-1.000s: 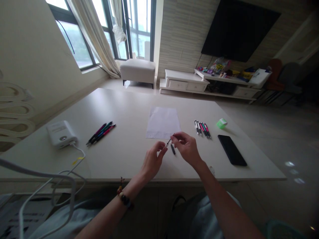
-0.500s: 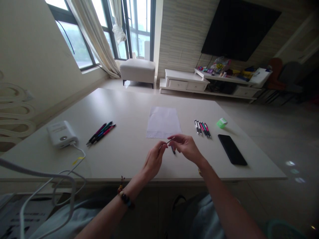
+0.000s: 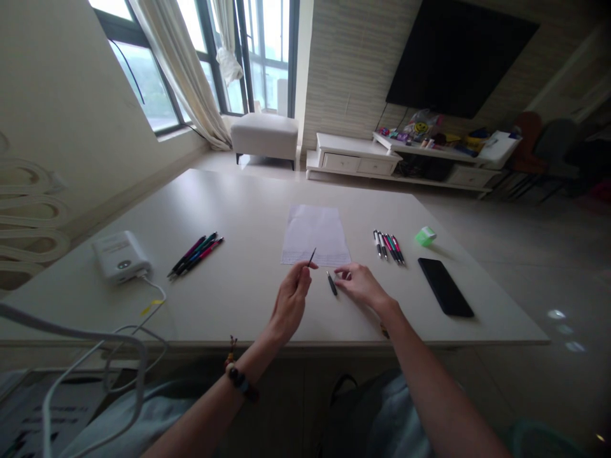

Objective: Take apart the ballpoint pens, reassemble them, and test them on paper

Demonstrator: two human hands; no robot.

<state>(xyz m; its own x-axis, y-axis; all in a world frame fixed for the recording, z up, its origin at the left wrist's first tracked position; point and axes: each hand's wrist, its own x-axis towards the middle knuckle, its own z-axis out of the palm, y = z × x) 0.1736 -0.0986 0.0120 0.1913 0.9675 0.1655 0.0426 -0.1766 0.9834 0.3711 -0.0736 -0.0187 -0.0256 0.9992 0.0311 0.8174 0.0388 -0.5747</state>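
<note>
Left hand point(image 3: 290, 298): pinching a thin dark rod point(image 3: 312, 257) near its lower end, tilted up, apparently to leave its upper length free.
Right hand point(image 3: 360, 285): thumb and forefinger parted, just beside the dark pen piece; contact cannot be told.
Dark pen piece point(image 3: 332, 284): on the table point(image 3: 248, 210) between the hands, probably for easy reach.
Paper point(image 3: 315, 229): just beyond, centred.
Pens: right row point(image 3: 387, 247) and left bunch point(image 3: 195, 256), perhaps kept as separate groups.
Phone point(image 3: 445, 287): far right, seemingly set aside.

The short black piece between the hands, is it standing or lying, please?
Lying: the black piece rests lengthwise on the table, beside the right hand.
</note>
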